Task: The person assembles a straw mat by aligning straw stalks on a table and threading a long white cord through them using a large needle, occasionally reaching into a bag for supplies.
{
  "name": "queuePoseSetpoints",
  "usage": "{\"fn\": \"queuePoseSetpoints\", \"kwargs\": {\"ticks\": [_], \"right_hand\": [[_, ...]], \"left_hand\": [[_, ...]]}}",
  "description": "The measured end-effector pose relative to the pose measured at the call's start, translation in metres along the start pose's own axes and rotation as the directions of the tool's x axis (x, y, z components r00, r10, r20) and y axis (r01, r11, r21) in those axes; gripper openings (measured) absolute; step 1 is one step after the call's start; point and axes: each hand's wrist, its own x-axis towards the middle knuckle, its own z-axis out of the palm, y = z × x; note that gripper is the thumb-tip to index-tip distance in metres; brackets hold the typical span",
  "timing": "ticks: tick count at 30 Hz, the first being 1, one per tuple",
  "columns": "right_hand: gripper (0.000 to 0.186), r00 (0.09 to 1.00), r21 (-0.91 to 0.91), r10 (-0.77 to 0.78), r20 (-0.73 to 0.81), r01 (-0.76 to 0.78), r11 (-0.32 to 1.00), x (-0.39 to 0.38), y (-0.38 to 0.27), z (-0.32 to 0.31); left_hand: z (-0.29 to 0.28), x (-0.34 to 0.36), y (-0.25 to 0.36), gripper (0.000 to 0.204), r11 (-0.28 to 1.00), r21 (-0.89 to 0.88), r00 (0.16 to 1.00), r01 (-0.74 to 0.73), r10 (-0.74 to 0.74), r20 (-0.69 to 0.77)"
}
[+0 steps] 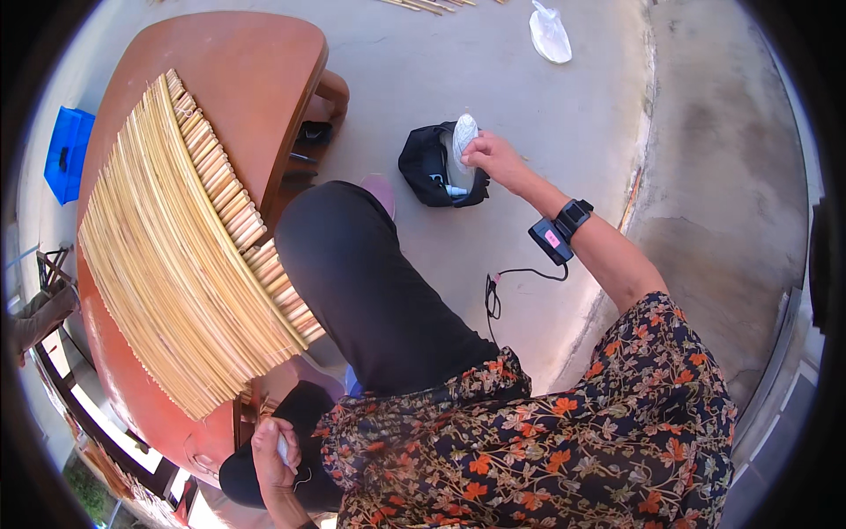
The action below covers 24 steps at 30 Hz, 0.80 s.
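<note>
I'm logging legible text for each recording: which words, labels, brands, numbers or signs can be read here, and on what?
Readable text: none.
Pink label on the dark box by the wristband: marks too small to read.
White wound bundle in the right hand: no lettering visible.
White plastic bag: no lettering visible.

Black shirt [529,450], orange-flowered; black trousers [366,282]; black wrist strap [575,216] with cabled box [548,240]

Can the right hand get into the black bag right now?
Probably yes: the right hand is beside the black bag, whose top is open. It seems to be pinching the white wound bundle, though, so that may need setting down first.
</note>
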Motion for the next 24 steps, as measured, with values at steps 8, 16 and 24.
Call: {"fn": "queuePoseSetpoints", "kwargs": {"ticks": [8, 16, 24], "right_hand": [[0.010, 0.977, 0.972, -0.203, 0.059, -0.009, 0.236, -0.062, -0.122, 0.008], [0.003, 0.780, 0.985, -0.603, 0.170, -0.139, 0.098, -0.107, -0.205, 0.033], [0.005, 0.698, 0.962, -0.698, 0.162, 0.045, 0.268, -0.122, -0.220, 0.065]], "left_hand": [[0.063, 0.012, 0.033, 0.028, 0.963, -0.048, 0.905, -0.264, 0.264, 0.334], [0.140, 0.022, 0.049, 0.025, 0.924, 0.024, 0.798, -0.382, 0.317, 0.512], [0.151, 0.021, 0.037, 0.030, 0.951, -0.033, 0.732, -0.306, 0.257, 0.631]]}}
